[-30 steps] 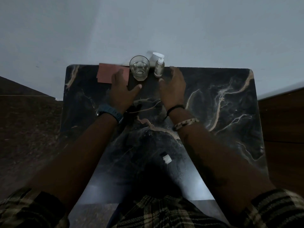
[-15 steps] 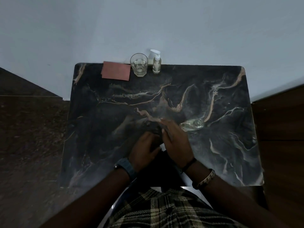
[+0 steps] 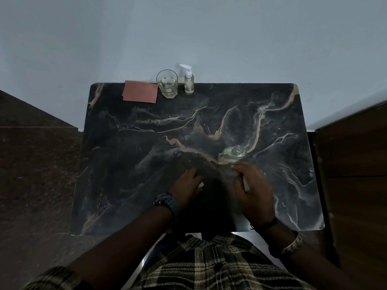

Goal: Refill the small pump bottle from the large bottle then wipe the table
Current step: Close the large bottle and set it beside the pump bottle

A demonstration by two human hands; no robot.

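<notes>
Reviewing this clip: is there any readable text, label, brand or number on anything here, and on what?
None can be read.
small pump bottle: no label legible.
glass: plain.
clear bottle seen from above: no print visible.
reddish cloth: blank.
watch on the left wrist: face too dark to read.
White item in the right hand: too blurred to tell.

I see a dark marble-patterned tabletop [image 3: 129,164] with pale and tan veins, its far edge against the wall. Along that far edge a reddish folded cloth [image 3: 140,92] lies flat, a clear glass tumbler [image 3: 167,84] stands just beside it, and a small pump bottle [image 3: 188,82] stands upright just beside the glass. Nearer the middle right, well apart from those, I see a clear open-necked bottle [image 3: 232,153] standing on the surface
</notes>
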